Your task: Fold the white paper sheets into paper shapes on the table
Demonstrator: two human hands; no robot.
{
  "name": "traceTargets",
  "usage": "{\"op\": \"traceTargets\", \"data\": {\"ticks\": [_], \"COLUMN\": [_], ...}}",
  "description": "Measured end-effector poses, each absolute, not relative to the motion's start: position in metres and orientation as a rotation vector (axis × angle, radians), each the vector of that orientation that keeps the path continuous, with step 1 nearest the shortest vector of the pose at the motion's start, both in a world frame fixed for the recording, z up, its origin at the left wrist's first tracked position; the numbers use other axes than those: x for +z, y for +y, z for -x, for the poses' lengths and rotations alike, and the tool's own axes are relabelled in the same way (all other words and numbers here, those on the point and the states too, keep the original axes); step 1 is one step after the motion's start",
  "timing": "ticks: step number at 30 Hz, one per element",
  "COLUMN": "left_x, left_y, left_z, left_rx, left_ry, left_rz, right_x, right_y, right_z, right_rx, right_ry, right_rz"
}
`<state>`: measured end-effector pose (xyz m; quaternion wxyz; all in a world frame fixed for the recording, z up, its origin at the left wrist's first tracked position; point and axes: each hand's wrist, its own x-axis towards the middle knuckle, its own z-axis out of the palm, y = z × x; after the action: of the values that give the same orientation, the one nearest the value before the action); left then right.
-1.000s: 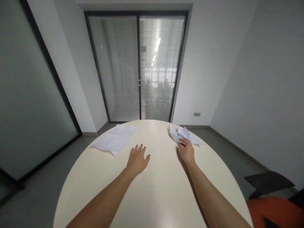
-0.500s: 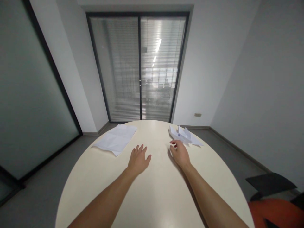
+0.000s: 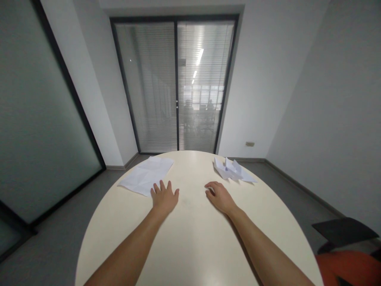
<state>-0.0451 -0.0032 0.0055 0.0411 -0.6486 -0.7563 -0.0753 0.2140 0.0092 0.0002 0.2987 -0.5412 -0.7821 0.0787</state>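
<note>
A creased white paper sheet lies flat at the table's far left. My left hand is spread, palm down, with its fingertips at the sheet's near right corner; whether they touch it is unclear. My right hand rests by the table surface right of the middle, fingers curved and apart from the thumb, holding nothing. Beyond it, folded white paper pieces with raised points sit together near the far right edge.
The round cream table fills the lower middle. An orange and black chair stands at the lower right. Behind the table are glass panels with blinds, and a frosted glass wall is on the left.
My left hand has moved left to the corner of the sheet. My right hand has shifted left and slightly nearer, away from the folded papers.
</note>
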Motion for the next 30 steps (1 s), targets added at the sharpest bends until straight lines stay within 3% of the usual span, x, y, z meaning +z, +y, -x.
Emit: {"op": "traceTargets", "data": {"ticks": [6, 18, 22, 30], "left_x": [0.022, 0.055, 0.058, 0.047], "left_y": [-0.024, -0.086, -0.084, -0.066], "left_z": [0.023, -0.019, -0.021, -0.007], "left_rx": [-0.327, -0.526, -0.546, -0.479], "left_ry": [-2.084, -1.083, -1.291, -1.89], "left_rz": [2.167, 3.2, 3.219, 2.624], "right_x": [0.003, 0.012, 0.008, 0.029], "right_y": [0.008, 0.005, 0.005, -0.01], "right_z": [-0.209, -0.191, -0.194, -0.185], "right_rx": [0.19, 0.294, 0.31, 0.233], "right_ry": [-2.078, -2.074, -2.213, -2.341], "right_rz": [1.451, 1.336, 1.331, 1.274]}}
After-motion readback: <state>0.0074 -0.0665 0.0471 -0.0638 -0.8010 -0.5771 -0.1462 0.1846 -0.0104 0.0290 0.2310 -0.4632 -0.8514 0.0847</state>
